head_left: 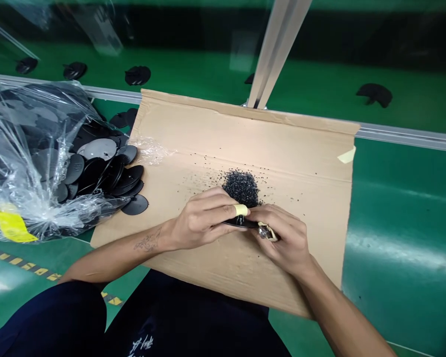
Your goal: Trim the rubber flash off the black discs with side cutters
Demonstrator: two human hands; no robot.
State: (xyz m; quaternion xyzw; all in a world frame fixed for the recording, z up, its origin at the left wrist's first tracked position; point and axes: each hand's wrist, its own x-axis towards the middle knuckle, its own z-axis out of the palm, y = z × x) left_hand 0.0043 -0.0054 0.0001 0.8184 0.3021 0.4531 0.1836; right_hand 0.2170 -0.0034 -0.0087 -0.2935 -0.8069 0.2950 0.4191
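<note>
My left hand (204, 218) is closed on the edge of a thin black disc (239, 223), held just above the cardboard. Yellow tape (241, 210) wraps one of its fingertips. My right hand (288, 235) meets it at the disc's right side, its fingers curled round a small tool (266, 231) with a pale wrapped handle and a shiny end. The tool's working end is hidden by my fingers. Right behind the hands lies a heap of small black shavings (241, 187), with loose bits scattered about it.
A cardboard sheet (305, 148) lies under my hands. At left, a clear plastic bag (18, 114) spills many black discs (134, 204) onto its edge. Behind stand a metal post (278, 49) and a low rail (405, 137). Dark round pieces (138, 75) show beyond the rail.
</note>
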